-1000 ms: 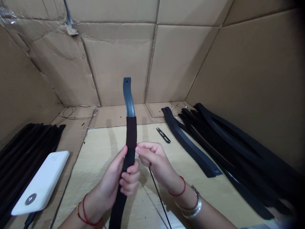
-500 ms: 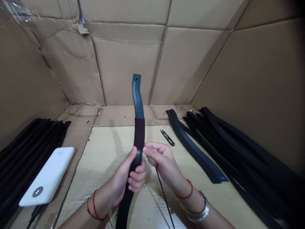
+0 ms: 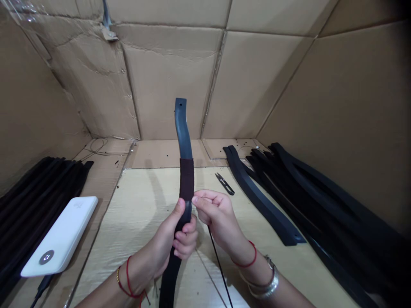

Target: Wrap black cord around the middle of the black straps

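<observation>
My left hand (image 3: 180, 235) is wrapped round a long, curved black strip (image 3: 183, 134), its thumb just below a dark brown wrapped section (image 3: 186, 177). The strip stands nearly upright, with a small hole near its top end. My right hand (image 3: 216, 214) pinches at the strip's right edge, at the lower end of the wrapping. A thin black cord (image 3: 218, 261) hangs down from below the right fingers. What lies between those fingertips is mostly hidden, but the cord appears to run into that hand.
Thread snips (image 3: 224, 184) lie right of the strip. Further right are a loose black strip (image 3: 260, 201) and a pile of black strips (image 3: 308, 205). On the left are dark wrapped strips (image 3: 41, 188) and a white power bank (image 3: 64, 237) with a cable. Cardboard walls (image 3: 173, 81) enclose the table.
The top of the strip has tilted slightly to the left. Both hands keep their grip at almost the same spot, and the view has shifted a little.
</observation>
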{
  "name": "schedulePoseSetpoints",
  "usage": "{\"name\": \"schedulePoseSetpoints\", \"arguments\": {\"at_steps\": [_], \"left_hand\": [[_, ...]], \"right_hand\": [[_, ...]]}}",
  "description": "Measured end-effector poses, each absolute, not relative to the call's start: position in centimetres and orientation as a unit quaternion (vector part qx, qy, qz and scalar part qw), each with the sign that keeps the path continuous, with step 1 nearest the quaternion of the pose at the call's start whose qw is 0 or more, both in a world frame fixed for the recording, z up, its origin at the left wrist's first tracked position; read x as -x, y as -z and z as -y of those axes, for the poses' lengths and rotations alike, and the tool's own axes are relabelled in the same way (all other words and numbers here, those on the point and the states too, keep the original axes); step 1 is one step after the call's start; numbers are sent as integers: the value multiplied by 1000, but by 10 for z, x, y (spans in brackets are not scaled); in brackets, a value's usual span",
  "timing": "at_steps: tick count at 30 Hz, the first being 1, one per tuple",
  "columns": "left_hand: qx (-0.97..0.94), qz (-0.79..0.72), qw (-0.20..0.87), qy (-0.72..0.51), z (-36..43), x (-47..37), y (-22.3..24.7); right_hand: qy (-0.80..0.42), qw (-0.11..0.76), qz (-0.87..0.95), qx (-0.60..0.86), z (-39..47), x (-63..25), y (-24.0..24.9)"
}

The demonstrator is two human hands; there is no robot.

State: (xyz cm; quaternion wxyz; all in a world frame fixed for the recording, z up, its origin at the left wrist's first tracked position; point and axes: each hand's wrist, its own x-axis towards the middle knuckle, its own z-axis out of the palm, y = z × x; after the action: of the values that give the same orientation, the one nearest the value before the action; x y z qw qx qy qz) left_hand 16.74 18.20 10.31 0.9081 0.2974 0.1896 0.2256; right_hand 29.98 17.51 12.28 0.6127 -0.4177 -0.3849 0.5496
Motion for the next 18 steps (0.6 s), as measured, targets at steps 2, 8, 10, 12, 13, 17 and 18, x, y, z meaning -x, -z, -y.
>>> {"name": "schedulePoseSetpoints", "arguments": {"at_steps": [2, 8, 10, 12, 13, 17, 18], "left_hand": [[-296, -186, 910, -225, -182, -168, -102], [-290, -176, 916, -213, -180, -165, -106], [-278, -172, 923, -205, -180, -161, -109], [-260, -163, 931, -199, -182, -157, -112], [-250, -155, 935, -196, -184, -155, -113], [-218, -110, 952, -183, -188, -149, -111], [-212, -100, 956, -175, -188, -148, -109]], "right_hand": [[-554, 613, 381, 415, -175, -301, -123], [-566, 594, 399, 410, -175, -304, -125], [-574, 586, 404, 406, -176, -304, -124], [-582, 583, 407, 395, -177, -303, -123], [-590, 579, 410, 385, -178, -302, -121], [-667, 509, 439, 321, -181, -301, -115], [-687, 492, 443, 300, -181, -301, -114]]}}
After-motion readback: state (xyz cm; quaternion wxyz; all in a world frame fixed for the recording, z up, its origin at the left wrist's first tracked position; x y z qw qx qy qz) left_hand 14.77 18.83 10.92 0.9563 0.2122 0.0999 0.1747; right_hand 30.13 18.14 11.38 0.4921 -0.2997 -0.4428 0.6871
